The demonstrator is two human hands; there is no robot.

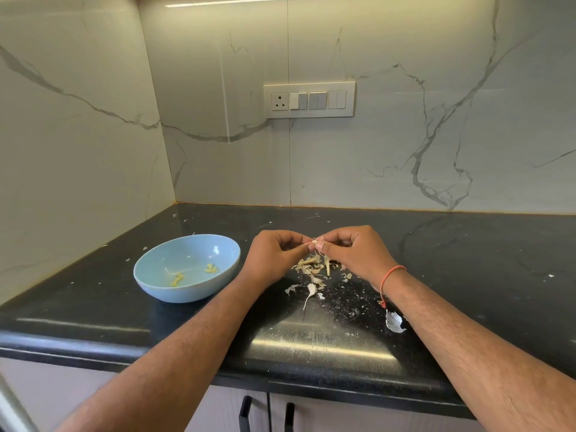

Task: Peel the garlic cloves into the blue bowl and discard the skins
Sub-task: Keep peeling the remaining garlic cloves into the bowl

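Black counter under marble walls carries the bowl, which holds a few yellowish garlic bits. Just right of the bowl, the left hand and right hand meet fingertip to fingertip, both pinching one clove above a pile of skins.

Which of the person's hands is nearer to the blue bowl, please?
Left. The left hand is just to the right of the blue bowl, while the right hand is farther right, beyond the left hand, both pinching a garlic clove.
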